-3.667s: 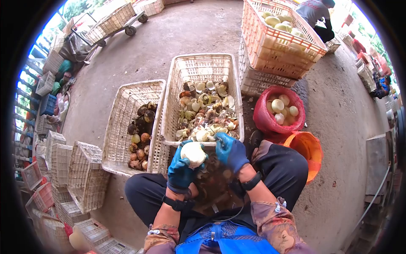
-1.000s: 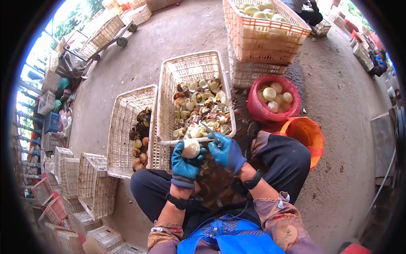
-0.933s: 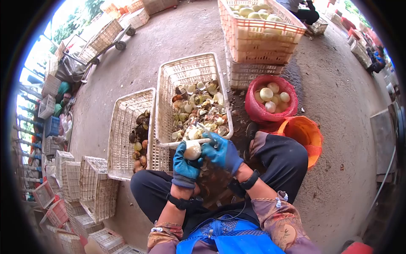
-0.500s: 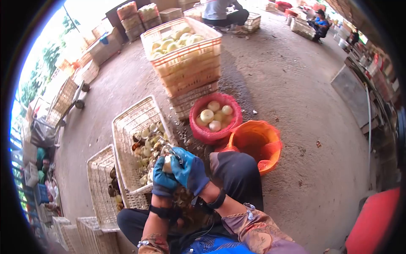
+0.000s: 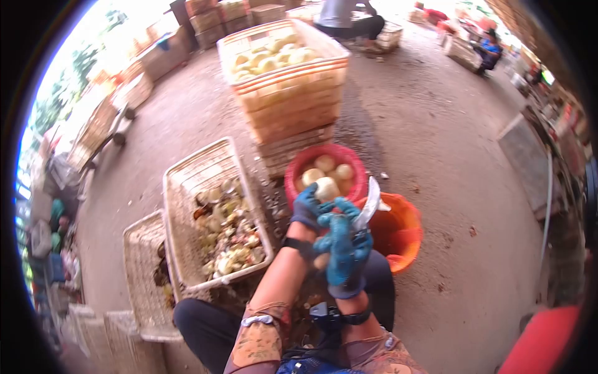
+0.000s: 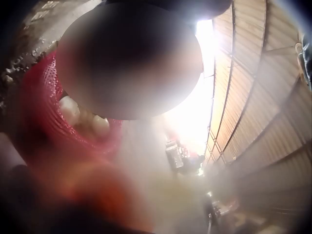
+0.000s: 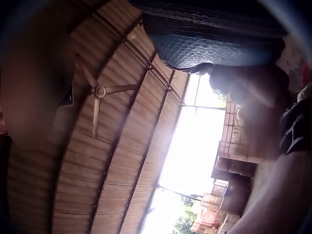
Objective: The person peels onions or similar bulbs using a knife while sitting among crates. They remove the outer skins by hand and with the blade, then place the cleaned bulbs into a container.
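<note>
My left hand (image 5: 305, 209), in a blue glove, holds a peeled white onion (image 5: 326, 189) at the near side of a red mesh-wrapped bucket (image 5: 290, 181). Several pale peeled onions (image 5: 324, 163) sit inside that bucket. Close by on the right, my gloved right hand (image 5: 346, 249) grips a knife (image 5: 372, 201) with a curved blade pointing up. Both wrist views are mostly blocked; a dark blue glove (image 7: 195, 48) tops the right one, and the red bucket (image 6: 41, 92) shows at the left of the other.
A crate of onion peelings (image 5: 244, 187) stands at left, beside another crate (image 5: 140, 268) holding dark onions. An orange bucket (image 5: 408, 218) is right of the knees. Stacked crates (image 5: 289, 103) full of onions rise beyond the red bucket. Another person (image 5: 349, 22) sits farther back.
From the peelings crate, my hands have shifted right, the left bringing the onion to the red bucket. They have drawn apart, and the knife now points up. The head view has swung right.
</note>
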A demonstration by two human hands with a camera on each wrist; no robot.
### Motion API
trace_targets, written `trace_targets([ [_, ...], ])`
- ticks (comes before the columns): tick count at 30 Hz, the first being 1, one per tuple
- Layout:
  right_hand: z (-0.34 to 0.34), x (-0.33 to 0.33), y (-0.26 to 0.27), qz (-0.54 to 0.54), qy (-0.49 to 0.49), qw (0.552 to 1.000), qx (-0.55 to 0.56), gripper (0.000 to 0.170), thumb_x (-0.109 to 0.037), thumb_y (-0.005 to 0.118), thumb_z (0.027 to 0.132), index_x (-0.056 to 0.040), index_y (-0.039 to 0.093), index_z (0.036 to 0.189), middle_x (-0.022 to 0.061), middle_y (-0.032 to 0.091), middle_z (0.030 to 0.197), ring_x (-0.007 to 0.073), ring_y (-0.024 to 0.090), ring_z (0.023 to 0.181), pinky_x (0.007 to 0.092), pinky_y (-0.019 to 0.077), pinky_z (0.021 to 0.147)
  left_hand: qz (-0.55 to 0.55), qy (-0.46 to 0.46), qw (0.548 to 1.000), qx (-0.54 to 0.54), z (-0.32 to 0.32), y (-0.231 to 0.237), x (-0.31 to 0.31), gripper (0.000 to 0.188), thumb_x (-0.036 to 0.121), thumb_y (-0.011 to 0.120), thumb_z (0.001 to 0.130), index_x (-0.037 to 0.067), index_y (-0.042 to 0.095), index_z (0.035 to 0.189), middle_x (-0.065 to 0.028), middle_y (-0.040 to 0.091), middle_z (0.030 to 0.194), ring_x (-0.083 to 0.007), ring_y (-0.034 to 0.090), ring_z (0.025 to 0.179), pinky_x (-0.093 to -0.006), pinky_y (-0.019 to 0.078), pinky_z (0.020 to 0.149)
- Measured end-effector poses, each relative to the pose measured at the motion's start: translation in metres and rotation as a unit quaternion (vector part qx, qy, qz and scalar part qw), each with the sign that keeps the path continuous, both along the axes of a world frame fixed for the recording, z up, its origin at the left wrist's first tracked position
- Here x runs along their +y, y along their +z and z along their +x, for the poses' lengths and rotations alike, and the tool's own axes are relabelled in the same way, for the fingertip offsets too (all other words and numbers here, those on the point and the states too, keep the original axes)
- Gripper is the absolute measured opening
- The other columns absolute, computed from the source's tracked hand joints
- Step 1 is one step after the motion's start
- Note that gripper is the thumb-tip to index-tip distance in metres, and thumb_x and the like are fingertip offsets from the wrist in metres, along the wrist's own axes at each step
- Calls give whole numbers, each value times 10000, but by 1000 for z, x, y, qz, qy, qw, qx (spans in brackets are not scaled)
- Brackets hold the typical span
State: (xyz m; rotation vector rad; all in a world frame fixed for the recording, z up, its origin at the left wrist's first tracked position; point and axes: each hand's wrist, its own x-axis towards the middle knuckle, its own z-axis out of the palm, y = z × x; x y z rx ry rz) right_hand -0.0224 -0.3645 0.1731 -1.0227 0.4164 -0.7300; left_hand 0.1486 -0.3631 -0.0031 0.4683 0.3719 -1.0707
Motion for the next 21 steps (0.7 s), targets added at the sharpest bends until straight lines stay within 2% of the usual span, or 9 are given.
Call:
trace_targets([
  [5, 4, 18, -7, 2, 144, 989, 14, 573, -23, 540, 849, -16, 379, 1399, 81, 619, 1032, 87, 580, 714, 212, 492, 606, 207, 106, 955, -184, 11, 94, 73, 291, 277, 655, 892, 62, 573, 1071, -103, 534, 792, -290, 599, 568, -399, 552, 515],
  [6, 5, 23, -9, -51, 165, 985, 31, 620, 10, 510, 813, -22, 351, 1412, 74, 596, 1024, 91, 558, 705, 215, 486, 604, 177, 100, 952, -229, 26, 109, 105, 334, 282, 659, 889, 53, 551, 1108, -137, 550, 863, -310, 603, 584, -414, 560, 545],
  [7, 5, 30, -13, -58, 190, 979, 46, 610, 16, 511, 816, -34, 364, 1406, 60, 580, 1024, 80, 539, 692, 209, 476, 592, 256, 55, 915, -307, 29, 144, 141, 589, 368, 558, 931, 30, 407, 1390, -295, 441, 1330, -445, 606, 1002, -554, 518, 871],
  [9, 6, 43, -21, -78, 238, 965, 80, 592, 30, 513, 822, -59, 389, 1393, 31, 549, 1025, 58, 501, 667, 197, 457, 569, 293, 83, 887, -348, 30, 198, 219, 561, 353, 528, 953, 9, 408, 1380, -305, 425, 1337, -420, 598, 1031, -509, 534, 871],
  [12, 7, 60, -28, -89, 307, 945, 73, 547, 39, 470, 866, -44, 382, 1399, 33, 537, 1012, 65, 516, 678, 217, 474, 599, 333, 149, 849, -383, 19, 252, 353, 460, 368, 568, 943, 18, 520, 1237, -181, 579, 1115, -300, 653, 909, -447, 563, 796],
  [15, 9, 77, -46, -109, 359, 926, 51, 579, 38, 449, 912, -75, 336, 1468, 30, 535, 1008, 60, 512, 697, 219, 487, 614, 347, 249, 824, -372, -30, 287, 478, 396, 310, 561, 959, 24, 526, 1231, -167, 627, 1056, -296, 671, 885, -426, 580, 773],
  [17, 15, 78, -67, -309, 356, 882, 35, 604, 19, 452, 924, -107, 312, 1497, 20, 520, 1017, 48, 493, 698, 208, 479, 618, 357, 296, 814, -349, -69, 286, 551, 369, 304, 560, 962, 34, 542, 1213, -153, 647, 1028, -300, 682, 867, -436, 587, 763],
  [19, 15, 91, -58, -297, 407, 859, 96, 609, 7, 451, 930, -116, 299, 1507, 1, 517, 946, 37, 486, 691, 201, 470, 618, 382, 340, 798, -319, -107, 270, 614, 348, 305, 561, 962, 46, 558, 1195, -131, 669, 980, -291, 695, 824, -425, 601, 713],
  [21, 18, 101, -64, -322, 428, 833, 141, 610, 0, 459, 929, -115, 304, 1507, -19, 512, 873, 30, 477, 681, 197, 458, 615, 482, 393, 733, -276, -145, 247, 644, 271, 309, 587, 948, 78, 588, 1089, -65, 644, 840, -222, 676, 693, -343, 584, 585],
])
